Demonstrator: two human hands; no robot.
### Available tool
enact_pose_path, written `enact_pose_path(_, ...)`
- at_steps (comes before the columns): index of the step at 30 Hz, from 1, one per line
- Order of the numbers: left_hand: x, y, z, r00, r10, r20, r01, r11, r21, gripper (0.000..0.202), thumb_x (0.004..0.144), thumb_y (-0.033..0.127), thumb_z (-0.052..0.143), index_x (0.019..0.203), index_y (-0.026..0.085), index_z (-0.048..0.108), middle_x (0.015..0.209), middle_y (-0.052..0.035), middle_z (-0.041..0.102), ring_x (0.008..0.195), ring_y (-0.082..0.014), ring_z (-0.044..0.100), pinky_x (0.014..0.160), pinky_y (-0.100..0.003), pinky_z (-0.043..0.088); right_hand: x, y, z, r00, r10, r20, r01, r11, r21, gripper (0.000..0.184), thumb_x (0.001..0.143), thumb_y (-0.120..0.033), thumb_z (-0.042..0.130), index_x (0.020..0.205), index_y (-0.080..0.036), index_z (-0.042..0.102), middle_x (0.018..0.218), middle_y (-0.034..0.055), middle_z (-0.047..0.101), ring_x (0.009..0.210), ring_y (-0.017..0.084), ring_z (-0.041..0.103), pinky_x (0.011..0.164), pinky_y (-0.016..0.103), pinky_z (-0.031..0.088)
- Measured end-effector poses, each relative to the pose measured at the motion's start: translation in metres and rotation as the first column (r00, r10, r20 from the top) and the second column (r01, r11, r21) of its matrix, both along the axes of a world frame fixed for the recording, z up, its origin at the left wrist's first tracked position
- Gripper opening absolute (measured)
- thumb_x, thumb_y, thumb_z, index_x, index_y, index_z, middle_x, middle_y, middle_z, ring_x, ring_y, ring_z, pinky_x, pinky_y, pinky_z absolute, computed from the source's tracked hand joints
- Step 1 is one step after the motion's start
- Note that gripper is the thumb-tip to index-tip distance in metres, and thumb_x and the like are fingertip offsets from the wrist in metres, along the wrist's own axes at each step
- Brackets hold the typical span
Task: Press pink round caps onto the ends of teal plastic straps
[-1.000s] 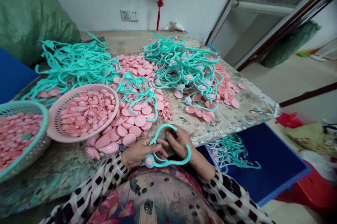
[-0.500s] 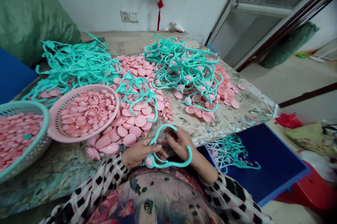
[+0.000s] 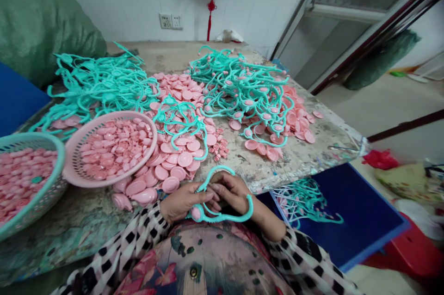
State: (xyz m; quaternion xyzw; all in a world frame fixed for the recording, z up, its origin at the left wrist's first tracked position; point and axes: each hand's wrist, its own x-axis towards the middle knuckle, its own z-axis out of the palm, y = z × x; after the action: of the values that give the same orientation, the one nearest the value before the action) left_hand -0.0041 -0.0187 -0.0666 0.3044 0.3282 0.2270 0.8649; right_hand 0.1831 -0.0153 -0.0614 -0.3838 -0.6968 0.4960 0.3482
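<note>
Since the hands overlap, what can be made out?

The left hand point(image 3: 183, 200) and right hand point(image 3: 234, 191) sit at the near edge of the stained worktop point(image 3: 243, 170), fingers point(image 3: 210, 196) curled shut around a teal plastic toy stethoscope point(image 3: 225, 217), its middle hidden behind them.

What lies around?

A pink plastic basket point(image 3: 71, 165), loose pink discs point(image 3: 173, 161), and a blue board point(image 3: 347, 207) just past the edge

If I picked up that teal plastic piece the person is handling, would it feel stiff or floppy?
Probably springy rather than floppy: the teal plastic piece stands in an open curve between the left hand and right hand. It is likely light, being a thin band. Lifting one from the heaped tangle might snag others, since their curved arms interlock.
</note>
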Motion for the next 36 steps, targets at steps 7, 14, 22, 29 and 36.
enact_pose_path(7, 0.001, 0.0, 0.002, 1.0, 0.004, -0.021, -0.004, 1.0, 0.004, 0.034, 0.069, 0.039, 0.077, 0.082, 0.009, 0.067, 0.072, -0.0104, 0.072, 0.069, -0.019, 0.068, 0.071, -0.031, 0.052, -0.013, -0.005, -0.01, 0.96, -0.071, -0.272, 0.007, 0.973, -0.229, 0.029, 0.086, -0.045, 0.056, 0.073, -0.02, 0.053, 0.059, -0.0036, 0.051, 0.054, 0.011, 0.049, 0.055, 0.025, 0.043)
enact_pose_path(14, 0.0, 0.0, 0.0, 1.0, 0.004, -0.018, -0.004, 1.0, 0.005, 0.033, 0.071, 0.039, 0.076, 0.083, 0.009, 0.068, 0.073, -0.0108, 0.072, 0.068, -0.0192, 0.068, 0.068, -0.029, 0.052, -0.01, -0.006, -0.01, 0.927, -0.076, -0.367, -0.051, 0.944, -0.325, 0.031, 0.081, -0.049, 0.062, 0.074, -0.019, 0.055, 0.059, -0.0029, 0.054, 0.056, 0.012, 0.052, 0.057, 0.027, 0.044)
enact_pose_path(22, -0.002, 0.001, -0.001, 1.0, -0.014, 0.019, 0.014, 1.0, 0.02, 0.031, 0.073, 0.037, 0.074, 0.088, 0.01, 0.069, 0.077, -0.0117, 0.074, 0.07, -0.0198, 0.069, 0.067, -0.03, 0.053, 0.0, -0.005, -0.014, 0.93, -0.151, -0.334, -0.02, 0.889, -0.457, 0.029, 0.077, -0.045, 0.068, 0.074, -0.018, 0.057, 0.061, -0.0034, 0.056, 0.054, 0.01, 0.051, 0.054, 0.023, 0.042)
enact_pose_path(29, -0.004, 0.0, -0.002, 0.998, -0.005, 0.055, 0.003, 0.999, 0.037, 0.032, 0.074, 0.036, 0.073, 0.091, 0.009, 0.07, 0.08, -0.0132, 0.073, 0.074, -0.0194, 0.069, 0.072, -0.03, 0.053, 0.022, 0.009, -0.005, 0.816, -0.517, -0.257, 0.356, 0.801, -0.481, 0.03, 0.07, -0.043, 0.073, 0.081, -0.019, 0.059, 0.07, -0.0003, 0.064, 0.053, 0.01, 0.055, 0.051, 0.022, 0.045)
enact_pose_path(36, -0.002, 0.001, 0.0, 0.998, 0.005, 0.055, -0.007, 0.999, 0.031, 0.032, 0.074, 0.036, 0.074, 0.09, 0.009, 0.069, 0.079, -0.0125, 0.073, 0.073, -0.0192, 0.068, 0.073, -0.031, 0.052, 0.035, 0.009, 0.021, 0.671, -0.622, -0.404, 0.53, 0.783, -0.325, 0.024, 0.075, -0.04, 0.07, 0.088, -0.023, 0.059, 0.083, -0.0001, 0.063, 0.08, 0.015, 0.063, 0.082, 0.035, 0.051)
